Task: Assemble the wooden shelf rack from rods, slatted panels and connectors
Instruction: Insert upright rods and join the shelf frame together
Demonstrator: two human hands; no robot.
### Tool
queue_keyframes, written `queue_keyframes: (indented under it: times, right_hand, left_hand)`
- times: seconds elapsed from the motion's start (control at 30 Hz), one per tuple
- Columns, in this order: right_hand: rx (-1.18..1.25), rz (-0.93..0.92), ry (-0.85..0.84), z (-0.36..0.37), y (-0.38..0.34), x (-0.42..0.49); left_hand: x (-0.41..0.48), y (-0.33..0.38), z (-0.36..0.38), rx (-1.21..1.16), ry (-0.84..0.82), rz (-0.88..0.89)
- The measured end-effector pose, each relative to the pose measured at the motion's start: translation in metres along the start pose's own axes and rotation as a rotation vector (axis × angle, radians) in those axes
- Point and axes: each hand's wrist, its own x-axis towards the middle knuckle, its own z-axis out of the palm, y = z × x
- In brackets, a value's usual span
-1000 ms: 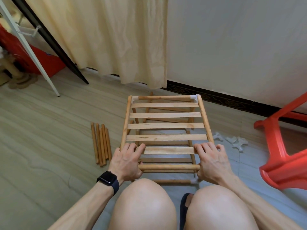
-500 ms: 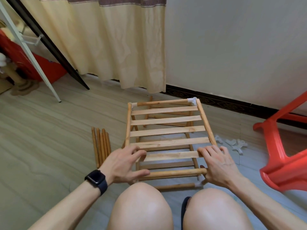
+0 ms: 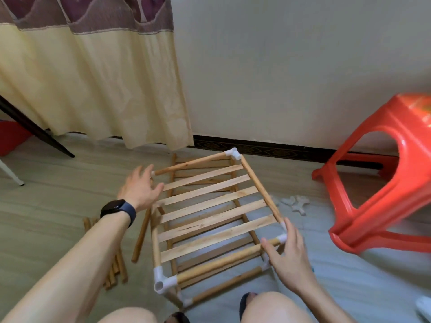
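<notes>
Wood-look floor (image 3: 46, 206), white wall (image 3: 279, 66), cream curtain (image 3: 93, 89)

Two hands: left hand (image 3: 140, 190), right hand (image 3: 289, 259). One smartwatch (image 3: 116, 209). Five top slats (image 3: 205, 194). Four top corner connectors (image 3: 161, 279). One red stool (image 3: 384, 183). One curtain (image 3: 93, 85).

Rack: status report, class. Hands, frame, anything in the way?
Left hand open, by rack far left side. Right hand open, touching near right corner. Loose rods beside rack on left; stool to right, apart.
</notes>
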Motion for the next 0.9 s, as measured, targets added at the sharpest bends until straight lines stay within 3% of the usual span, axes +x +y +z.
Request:
queue_keyframes:
  times: [0.2,0.3,0.43,0.53,0.7,0.9]
  right_hand:
    - [0.125,0.12,0.04,0.005,0.008,0.015]
    - [0.109,0.097,0.022,-0.002,0.008,0.027]
    - [0.046,0.023,0.044,-0.015,0.002,0.056]
    - [0.017,-0.006,0.083,-0.013,-0.016,0.093]
    - [-0.086,0.096,0.14,0.003,-0.052,0.13]
    - [-0.158,-0.036,0.056,0.028,-0.062,0.064]
  left_hand:
    - [0.029,0.009,0.022,0.125,-0.178,0.012]
    - [0.014,0.004,0.023,0.179,-0.155,0.018]
    - [-0.024,-0.015,0.025,0.137,-0.268,-0.061]
    - [-0.062,-0.029,0.035,0.136,-0.211,-0.127]
    - [-0.108,-0.033,0.048,0.1,-0.07,-0.19]
    - [-0.134,-0.028,0.047,0.139,-0.06,-0.213]
